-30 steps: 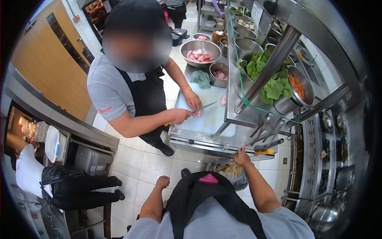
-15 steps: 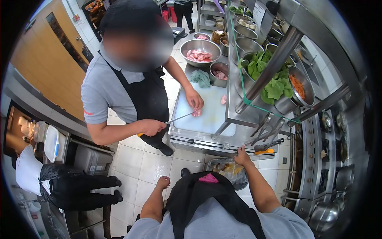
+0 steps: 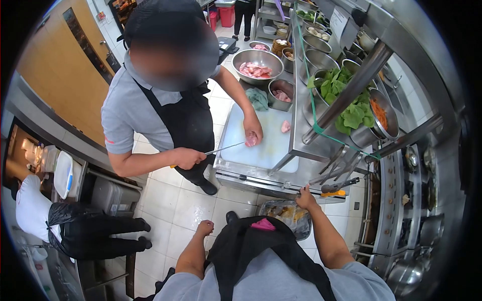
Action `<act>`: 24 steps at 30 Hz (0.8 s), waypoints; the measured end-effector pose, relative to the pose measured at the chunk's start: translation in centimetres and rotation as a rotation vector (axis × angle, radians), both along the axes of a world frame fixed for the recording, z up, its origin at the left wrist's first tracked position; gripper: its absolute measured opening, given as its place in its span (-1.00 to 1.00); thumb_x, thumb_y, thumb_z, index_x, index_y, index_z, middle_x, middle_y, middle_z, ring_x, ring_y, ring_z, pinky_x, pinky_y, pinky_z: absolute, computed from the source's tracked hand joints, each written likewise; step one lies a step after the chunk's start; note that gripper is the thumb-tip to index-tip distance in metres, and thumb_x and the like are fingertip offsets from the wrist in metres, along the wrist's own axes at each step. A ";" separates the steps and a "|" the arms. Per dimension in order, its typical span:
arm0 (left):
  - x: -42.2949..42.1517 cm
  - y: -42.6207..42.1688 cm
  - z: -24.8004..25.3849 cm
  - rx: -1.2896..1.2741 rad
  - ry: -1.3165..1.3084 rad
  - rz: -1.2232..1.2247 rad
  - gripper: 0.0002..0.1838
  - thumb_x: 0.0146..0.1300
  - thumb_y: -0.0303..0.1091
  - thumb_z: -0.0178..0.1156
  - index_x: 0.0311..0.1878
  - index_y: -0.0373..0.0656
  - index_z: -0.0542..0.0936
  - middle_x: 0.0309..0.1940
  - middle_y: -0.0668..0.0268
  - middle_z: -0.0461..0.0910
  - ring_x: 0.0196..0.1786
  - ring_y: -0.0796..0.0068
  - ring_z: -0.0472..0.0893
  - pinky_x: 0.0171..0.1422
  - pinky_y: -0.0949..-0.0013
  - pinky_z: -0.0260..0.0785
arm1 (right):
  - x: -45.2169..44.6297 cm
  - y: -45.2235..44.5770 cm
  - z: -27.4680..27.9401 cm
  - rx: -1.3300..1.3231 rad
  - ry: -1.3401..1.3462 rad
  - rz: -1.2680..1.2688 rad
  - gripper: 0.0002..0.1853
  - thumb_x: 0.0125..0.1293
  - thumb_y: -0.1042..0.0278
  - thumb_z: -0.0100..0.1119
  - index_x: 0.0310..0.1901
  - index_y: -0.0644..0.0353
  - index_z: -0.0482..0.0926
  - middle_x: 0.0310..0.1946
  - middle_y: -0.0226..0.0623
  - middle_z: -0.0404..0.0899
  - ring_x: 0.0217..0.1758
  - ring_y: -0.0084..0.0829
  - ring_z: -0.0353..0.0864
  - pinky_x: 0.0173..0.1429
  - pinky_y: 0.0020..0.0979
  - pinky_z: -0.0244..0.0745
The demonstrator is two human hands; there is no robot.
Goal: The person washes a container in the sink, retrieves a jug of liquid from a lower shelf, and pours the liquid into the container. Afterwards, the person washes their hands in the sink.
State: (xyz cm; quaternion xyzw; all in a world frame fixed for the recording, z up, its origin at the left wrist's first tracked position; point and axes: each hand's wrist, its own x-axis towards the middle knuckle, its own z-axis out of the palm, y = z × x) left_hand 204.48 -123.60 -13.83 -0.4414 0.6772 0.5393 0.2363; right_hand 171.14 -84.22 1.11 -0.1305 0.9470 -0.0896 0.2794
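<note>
My left hand (image 3: 205, 228) hangs at my left side over the floor, its fingers curled in with nothing visible in them. At the front edge of the steel counter, my right hand (image 3: 305, 197) is closed, its fingers by the end of a thin metal utensil; what they grip is too small to make out. Right of it are black-handled tongs (image 3: 341, 184) and an orange handle (image 3: 335, 193). Beneath this hand stands a clear plastic tub (image 3: 286, 213) with brownish contents. Across the counter, a co-worker's hands hold a knife (image 3: 226, 148) and a piece of raw meat (image 3: 251, 139).
A white cutting board (image 3: 271, 156) bears another meat piece (image 3: 285, 126). Behind it are a green cloth (image 3: 257, 99) and a large bowl (image 3: 275, 62) of meat. A steel shelf with leafy greens (image 3: 351, 110) and carrot shreds (image 3: 379, 114) overhangs the right. Another person (image 3: 90, 231) stands at left.
The co-worker's hand on the meat has turned and shifted slightly, and the knife lies at a flatter angle. The view has shifted a little. My hands have hardly moved.
</note>
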 end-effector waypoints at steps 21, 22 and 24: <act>-6.6 0.5 9.1 0.298 -0.375 -0.703 -0.78 0.25 -0.29 0.04 -0.28 -0.16 0.64 -0.47 0.33 0.64 -0.44 0.51 0.60 -0.42 0.38 0.48 | -0.5 0.4 -0.2 -0.005 -0.013 0.028 -0.17 0.13 0.06 0.24 0.34 0.44 0.24 0.43 0.46 -0.14 0.42 0.19 0.21 0.47 -0.20 0.19; -8.7 0.9 12.7 0.309 -0.285 -0.799 -0.77 0.25 -0.31 0.01 -0.29 -0.17 0.64 -0.48 0.34 0.62 -0.41 0.52 0.60 -0.40 0.38 0.47 | -0.7 0.5 -0.1 0.000 -0.008 0.029 -0.17 0.13 0.06 0.24 0.34 0.44 0.24 0.43 0.46 -0.14 0.42 0.19 0.21 0.47 -0.20 0.19; -13.3 1.8 22.3 0.273 -0.058 -0.962 -0.76 0.23 -0.33 -0.01 -0.29 -0.20 0.64 -0.47 0.27 0.63 -0.37 0.44 0.63 -0.34 0.30 0.48 | -0.8 1.0 -0.1 -0.011 -0.030 0.087 -0.17 0.11 0.05 0.26 0.34 0.40 0.26 0.43 0.46 -0.13 0.41 0.20 0.23 0.45 -0.19 0.23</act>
